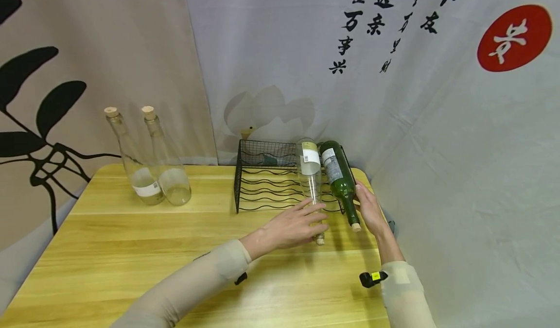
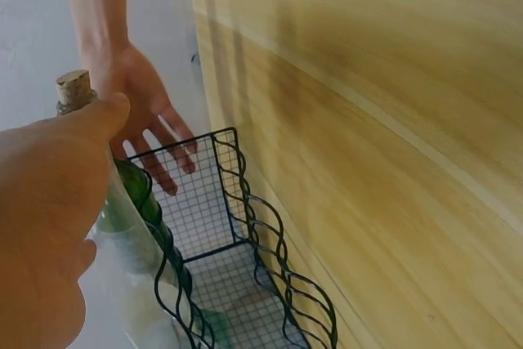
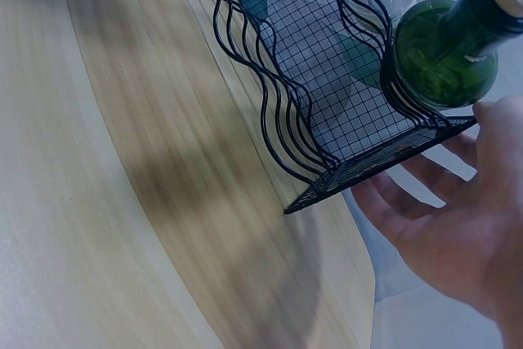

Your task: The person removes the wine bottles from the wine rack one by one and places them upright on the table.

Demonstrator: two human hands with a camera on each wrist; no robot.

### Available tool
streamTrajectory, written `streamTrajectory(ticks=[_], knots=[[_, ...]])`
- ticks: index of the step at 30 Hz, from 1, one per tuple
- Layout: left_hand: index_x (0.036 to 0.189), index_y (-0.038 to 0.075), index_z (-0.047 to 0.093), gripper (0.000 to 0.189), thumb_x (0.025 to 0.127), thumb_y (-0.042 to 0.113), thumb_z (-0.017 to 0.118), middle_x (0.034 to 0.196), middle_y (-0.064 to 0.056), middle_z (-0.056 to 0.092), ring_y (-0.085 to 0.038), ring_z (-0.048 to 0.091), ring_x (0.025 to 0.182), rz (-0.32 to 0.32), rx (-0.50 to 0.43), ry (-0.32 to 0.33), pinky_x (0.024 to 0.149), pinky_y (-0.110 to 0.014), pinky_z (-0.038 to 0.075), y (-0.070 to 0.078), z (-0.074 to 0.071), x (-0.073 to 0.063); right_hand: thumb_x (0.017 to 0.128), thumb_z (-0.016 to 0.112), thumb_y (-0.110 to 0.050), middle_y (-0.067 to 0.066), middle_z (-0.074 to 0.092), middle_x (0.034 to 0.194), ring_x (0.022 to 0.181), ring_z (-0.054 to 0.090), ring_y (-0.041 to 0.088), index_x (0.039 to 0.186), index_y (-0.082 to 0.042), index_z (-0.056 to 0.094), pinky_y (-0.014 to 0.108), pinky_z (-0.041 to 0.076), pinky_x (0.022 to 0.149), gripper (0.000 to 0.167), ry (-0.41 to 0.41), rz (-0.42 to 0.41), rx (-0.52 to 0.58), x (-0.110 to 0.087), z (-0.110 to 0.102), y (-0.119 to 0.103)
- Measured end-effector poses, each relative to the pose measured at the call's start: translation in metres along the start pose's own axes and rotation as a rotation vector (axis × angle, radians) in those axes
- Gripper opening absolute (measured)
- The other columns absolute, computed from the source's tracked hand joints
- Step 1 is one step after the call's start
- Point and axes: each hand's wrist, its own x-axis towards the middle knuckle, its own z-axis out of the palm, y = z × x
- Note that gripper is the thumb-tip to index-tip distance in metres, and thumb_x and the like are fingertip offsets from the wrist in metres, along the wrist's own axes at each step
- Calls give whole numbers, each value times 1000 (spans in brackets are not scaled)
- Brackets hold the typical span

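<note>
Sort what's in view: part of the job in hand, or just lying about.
In the job:
rack, right hand at its end
green bottle, resting on it
clear bottle, held in the left hand
standing bottles, probably: similar, though untouched

Just about:
wall cloth, backdrop
table, only support

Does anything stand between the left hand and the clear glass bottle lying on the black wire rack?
Nothing visible: the left hand holds the clear glass bottle at its neck, and the green glass bottle lies beside it.
</note>
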Motion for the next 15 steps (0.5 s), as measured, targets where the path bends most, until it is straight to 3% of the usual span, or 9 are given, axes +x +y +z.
streamTrajectory(ticks=[3, 10, 15], knots=[[151, 32, 65, 48, 106, 46, 76, 166, 4, 63, -26, 47, 167, 2, 2, 20, 142, -53, 35, -1, 1, -1, 124, 27, -51, 23, 41, 179, 155, 52, 40, 181, -14, 23, 66, 45, 131, 68, -2, -3, -6, 0, 0, 0], [147, 31, 68, 43, 105, 40, 77, 163, 4, 66, -27, 50, 165, 15, 15, 66, 140, -54, 39, -3, 1, -1, 124, 27, -52, 21, 44, 178, 132, 61, 0, 181, -16, 26, 47, 54, 124, 67, 3, 3, -20, 0, -1, 0], [147, 31, 68, 42, 106, 28, 77, 161, 5, 68, -26, 52, 164, 17, 22, 78, 140, -54, 39, -4, 0, -2, 124, 28, -53, 19, 46, 177, 130, 61, -4, 181, -17, 28, 35, 56, 117, 67, 0, 4, -25, 0, 0, 1]])
